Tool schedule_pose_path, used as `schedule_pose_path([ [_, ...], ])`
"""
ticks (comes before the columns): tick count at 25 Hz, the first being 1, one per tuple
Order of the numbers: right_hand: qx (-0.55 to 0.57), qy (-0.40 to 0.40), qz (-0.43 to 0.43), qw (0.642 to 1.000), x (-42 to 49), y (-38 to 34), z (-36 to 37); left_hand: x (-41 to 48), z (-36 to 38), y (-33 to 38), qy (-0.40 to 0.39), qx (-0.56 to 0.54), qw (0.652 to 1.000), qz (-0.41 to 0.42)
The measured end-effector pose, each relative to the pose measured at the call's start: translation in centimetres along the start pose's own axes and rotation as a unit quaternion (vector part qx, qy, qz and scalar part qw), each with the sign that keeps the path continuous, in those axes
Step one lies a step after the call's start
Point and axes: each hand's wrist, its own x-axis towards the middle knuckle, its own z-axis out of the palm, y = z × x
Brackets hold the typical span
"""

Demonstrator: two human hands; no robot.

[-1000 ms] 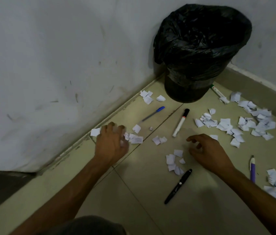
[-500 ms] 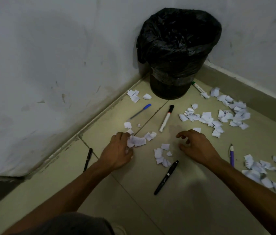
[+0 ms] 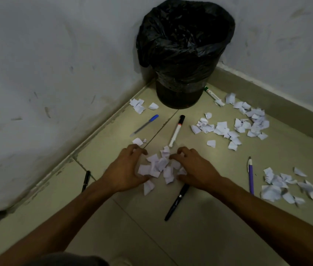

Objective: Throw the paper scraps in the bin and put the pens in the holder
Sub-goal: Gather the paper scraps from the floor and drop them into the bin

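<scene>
My left hand (image 3: 125, 170) and my right hand (image 3: 197, 169) lie on the floor with curled fingers, cupping a heap of white paper scraps (image 3: 159, 167) from both sides. The bin (image 3: 180, 93), lined with a black bag, stands in the corner behind. Pens lie loose on the floor: a blue pen (image 3: 145, 125), a white marker with a black cap (image 3: 176, 131), a green-tipped marker (image 3: 213, 96) beside the bin, a purple pen (image 3: 250, 175), a black pen (image 3: 176, 202) under my right wrist, and another black pen (image 3: 85, 181) near the wall. No pen holder is in view.
More scraps lie in a wide patch (image 3: 247, 123) at the right, in a clump (image 3: 284, 187) at the far right, and in a small group (image 3: 138, 105) left of the bin. White walls meet behind the bin, with a skirting along the right wall.
Both hands have moved toward each other and raked the scattered scraps between them into one heap. The view has shifted so the bin sits nearer the middle.
</scene>
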Motion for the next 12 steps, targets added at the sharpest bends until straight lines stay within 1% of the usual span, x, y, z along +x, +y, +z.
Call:
schedule_pose_path([
  [1, 0.008, 0.001, 0.005, 1.000, 0.0, 0.3, 0.0, -0.3, -0.6, -0.4, -0.022, 0.034, 0.998, -0.041],
  [2, 0.011, -0.005, 0.002, 1.000, 0.0, 0.4, 0.1, -0.5, -0.9, -0.7, -0.061, 0.082, 0.992, -0.074],
  [3, 0.007, -0.013, -0.008, 1.000, 0.1, 0.1, 0.4, -0.8, -1.0, -0.6, -0.098, 0.131, 0.983, -0.085],
  [4, 0.003, -0.017, -0.023, 1.000, 0.3, -0.4, 0.9, -1.0, -0.7, -0.7, -0.117, 0.167, 0.976, -0.081],
  [5, 0.003, -0.010, -0.042, 0.999, 0.7, -1.0, 1.4, -1.1, -0.5, -0.8, -0.112, 0.183, 0.974, -0.073],
  [6, 0.004, 0.006, -0.062, 0.998, 1.2, -1.5, 1.7, -1.2, -0.6, -0.9, -0.085, 0.183, 0.976, -0.076],
  [7, -0.001, 0.019, -0.078, 0.997, 1.7, -1.9, 2.0, -1.5, -1.0, -1.3, -0.046, 0.182, 0.978, -0.092],
  [8, -0.012, 0.019, -0.086, 0.996, 2.3, -2.2, 2.1, -1.9, -1.3, -1.9, -0.006, 0.186, 0.975, -0.120],
  [9, -0.025, 0.008, -0.087, 0.996, 2.8, -2.4, 2.1, -2.5, -1.5, -2.6, 0.016, 0.193, 0.970, -0.145],
  [10, -0.035, -0.011, -0.084, 0.996, 3.2, -2.5, 2.3, -3.2, -1.4, -3.0, 0.011, 0.196, 0.968, -0.155],
  [11, -0.044, -0.032, -0.088, 0.995, 3.5, -2.7, 2.3, -3.7, -0.9, -3.4, -0.005, 0.182, 0.972, -0.148],
  [12, -0.053, -0.043, -0.101, 0.993, 3.9, -2.8, 2.4, -4.0, -0.2, -3.6, -0.012, 0.144, 0.981, -0.130],
])
